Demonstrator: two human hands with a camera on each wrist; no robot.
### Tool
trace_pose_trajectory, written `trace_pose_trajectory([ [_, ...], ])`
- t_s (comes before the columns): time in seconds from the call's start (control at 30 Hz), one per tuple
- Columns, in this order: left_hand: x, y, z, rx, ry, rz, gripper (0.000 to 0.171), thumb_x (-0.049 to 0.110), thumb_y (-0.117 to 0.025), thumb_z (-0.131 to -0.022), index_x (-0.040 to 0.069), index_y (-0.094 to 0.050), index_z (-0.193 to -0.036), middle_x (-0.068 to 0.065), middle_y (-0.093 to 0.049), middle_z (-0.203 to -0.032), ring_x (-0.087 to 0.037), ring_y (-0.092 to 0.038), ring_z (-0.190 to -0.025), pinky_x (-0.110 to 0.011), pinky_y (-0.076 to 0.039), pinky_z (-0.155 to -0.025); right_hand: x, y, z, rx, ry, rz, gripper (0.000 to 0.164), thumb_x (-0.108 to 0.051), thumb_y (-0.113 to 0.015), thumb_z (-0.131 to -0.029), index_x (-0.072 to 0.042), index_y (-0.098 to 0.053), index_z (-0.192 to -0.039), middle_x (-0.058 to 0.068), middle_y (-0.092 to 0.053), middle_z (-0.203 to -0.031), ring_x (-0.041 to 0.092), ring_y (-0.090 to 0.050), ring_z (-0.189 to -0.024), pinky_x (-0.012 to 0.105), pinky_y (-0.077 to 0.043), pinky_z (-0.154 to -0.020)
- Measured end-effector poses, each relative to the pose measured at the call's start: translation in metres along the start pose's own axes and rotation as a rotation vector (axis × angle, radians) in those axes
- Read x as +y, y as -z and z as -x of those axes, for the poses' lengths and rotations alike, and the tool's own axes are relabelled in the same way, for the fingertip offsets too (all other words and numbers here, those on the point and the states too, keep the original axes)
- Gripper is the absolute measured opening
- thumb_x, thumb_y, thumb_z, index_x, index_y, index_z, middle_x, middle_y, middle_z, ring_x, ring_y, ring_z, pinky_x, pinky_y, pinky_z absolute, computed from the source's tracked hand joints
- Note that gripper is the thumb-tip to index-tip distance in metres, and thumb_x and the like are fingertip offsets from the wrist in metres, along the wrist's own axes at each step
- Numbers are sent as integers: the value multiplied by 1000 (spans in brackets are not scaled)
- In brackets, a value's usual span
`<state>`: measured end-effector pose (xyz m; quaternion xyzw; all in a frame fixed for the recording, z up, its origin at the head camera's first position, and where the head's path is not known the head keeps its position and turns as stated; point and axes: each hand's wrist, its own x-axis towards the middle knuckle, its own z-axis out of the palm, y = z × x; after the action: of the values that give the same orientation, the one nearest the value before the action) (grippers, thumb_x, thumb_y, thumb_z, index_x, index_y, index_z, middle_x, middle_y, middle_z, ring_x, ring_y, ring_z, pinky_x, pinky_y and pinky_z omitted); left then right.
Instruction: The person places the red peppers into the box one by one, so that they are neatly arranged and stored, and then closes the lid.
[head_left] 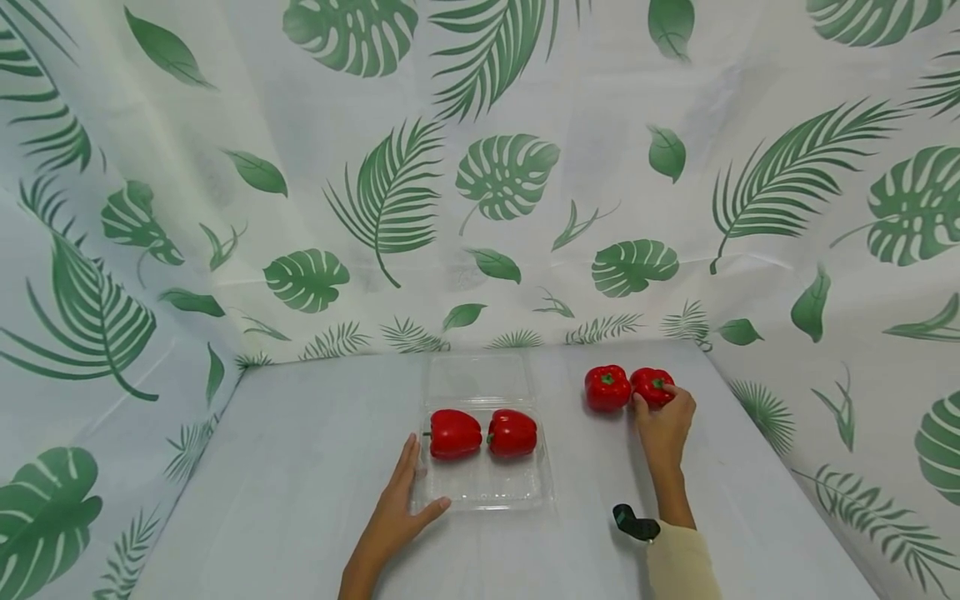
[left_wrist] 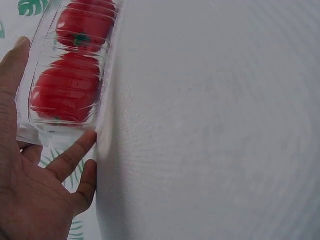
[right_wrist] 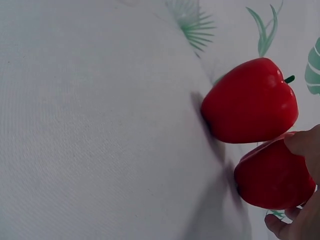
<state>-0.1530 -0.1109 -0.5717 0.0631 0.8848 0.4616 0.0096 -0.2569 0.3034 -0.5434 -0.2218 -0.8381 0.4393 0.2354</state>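
A clear plastic clamshell box point(head_left: 487, 492) lies with its lid point(head_left: 480, 375) folded back, away from me. Two red bell peppers rest on their sides in its far half: a left one point(head_left: 455, 434) and a right one point(head_left: 512, 433). My left hand point(head_left: 393, 508) touches the box's left side, fingers extended and thumb spread near the front corner. At the right, my right hand point(head_left: 667, 421) grips another red bell pepper point(right_wrist: 272, 175), thumb on one side and fingers on the other. A fourth pepper point(head_left: 607, 388) stands upright just left of it, stem up.
The pale table point(head_left: 300, 483) meets a leaf-printed cloth point(head_left: 495, 250) at the back and on both sides. A dark strap-like piece point(head_left: 636, 523) sticks out by the right sleeve point(head_left: 681, 562).
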Motion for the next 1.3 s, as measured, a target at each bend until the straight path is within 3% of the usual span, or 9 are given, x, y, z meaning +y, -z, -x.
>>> trace_pose_trajectory([
  [0.17, 0, 0, 1, -2, -6, 7, 100, 49, -74, -81, 25, -15, -158, 7, -10, -165, -29, -42, -141, -57, -33, -113, 3, -3, 1, 35, -22, -14, 64, -14, -68, -90, -1, -29, -139, 24, -29, -146, 37, -29, -143, 57, -37, -111],
  [0.43, 1, 1, 0, -4, -20, -3, 101, 48, -74, -82, 21, -14, -158, 1, -10, -166, -33, -45, -139, -60, -33, -111, 3, -1, 1, 87, -84, -12, 82, -19, -70, -88, -6, -18, -151, 24, -25, -147, 36, -26, -144, 61, -38, -109],
  [0.7, 0, 1, -1, -10, -2, 0, 101, 49, -74, -82, 24, -13, -158, 2, -10, -166, -32, -43, -140, -61, -33, -111, 4, 3, 6, 104, -110, -19, 82, -20, -69, -88, -3, -22, -153, 24, -24, -146, 35, -23, -143, 62, -40, -107],
  [1.1, -1, 2, 0, 6, -17, -12, 101, 50, -73, -82, 21, -14, -158, 1, -10, -166, -33, -41, -141, -61, -31, -112, 5, 3, 13, 61, -131, 73, 86, -24, -71, -87, -9, -19, -153, 25, -26, -149, 38, -22, -141, 71, -35, -104],
  [1.3, -2, 1, -1, -2, -2, 2, 101, 50, -74, -81, 26, -13, -158, 3, -10, -166, -32, -44, -140, -61, -32, -112, 6, 1, 16, 35, -113, 4, 90, -19, -72, -86, -11, -13, -154, 23, -25, -153, 37, -23, -144, 68, -37, -106],
])
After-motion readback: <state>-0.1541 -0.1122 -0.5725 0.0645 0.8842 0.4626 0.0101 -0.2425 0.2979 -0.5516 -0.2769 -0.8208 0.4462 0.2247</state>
